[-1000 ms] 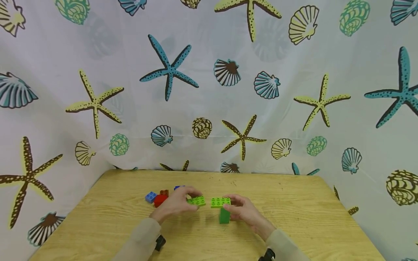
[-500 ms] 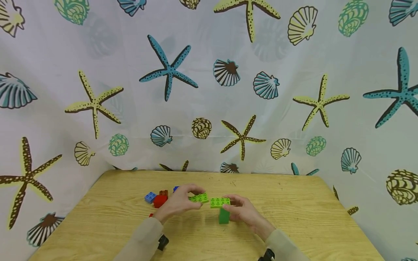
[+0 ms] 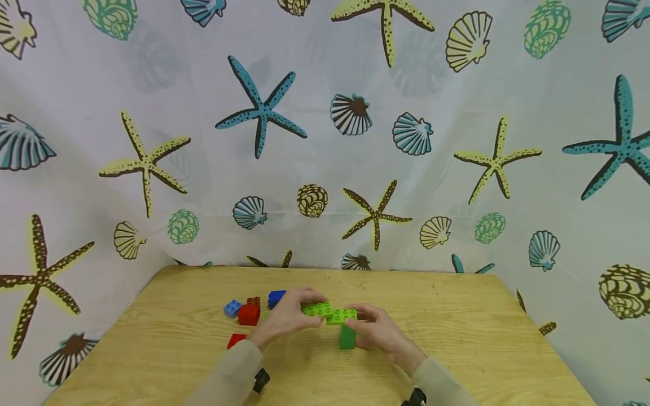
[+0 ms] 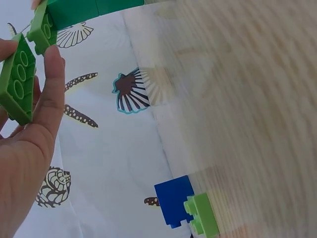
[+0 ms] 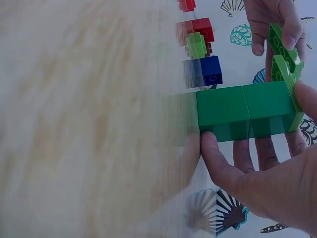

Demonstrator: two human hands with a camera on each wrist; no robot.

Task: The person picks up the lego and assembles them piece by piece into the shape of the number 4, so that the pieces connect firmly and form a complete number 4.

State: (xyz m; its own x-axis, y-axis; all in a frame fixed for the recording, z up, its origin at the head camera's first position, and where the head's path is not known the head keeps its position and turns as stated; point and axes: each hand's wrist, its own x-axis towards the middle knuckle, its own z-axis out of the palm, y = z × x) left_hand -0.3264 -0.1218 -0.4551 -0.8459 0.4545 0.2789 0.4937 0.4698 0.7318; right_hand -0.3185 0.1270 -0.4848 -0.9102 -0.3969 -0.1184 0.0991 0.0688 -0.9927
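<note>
My left hand (image 3: pixel 286 316) pinches a flat lime-green toy brick (image 3: pixel 317 309), studs up, between thumb and fingers. Its hollow underside faces the left wrist camera. The brick's right end overlaps the left end of a second flat lime brick (image 3: pixel 339 317) in the head view. That second brick tops a tower of two dark green bricks (image 5: pixel 223 114) standing on the table and sticks out to the left of it. My right hand (image 3: pixel 383 332) steadies the tower from the right, thumb at the lime brick and fingers along the green side. The fingers partly hide the tower's right side.
Left of the tower on the wooden table (image 3: pixel 457 327) lie a light blue brick (image 3: pixel 233 308), a brown brick (image 3: pixel 253 302), two red bricks, one farther back (image 3: pixel 249 315), a dark blue brick (image 3: pixel 276 298) and a small lime brick (image 4: pixel 205 215). A patterned cloth (image 3: pixel 315 158) hangs behind.
My left hand has moved right with its lime brick, from a gap beside the tower's top brick to overlapping its end. The right hand and tower have stayed put. More loose bricks show.
</note>
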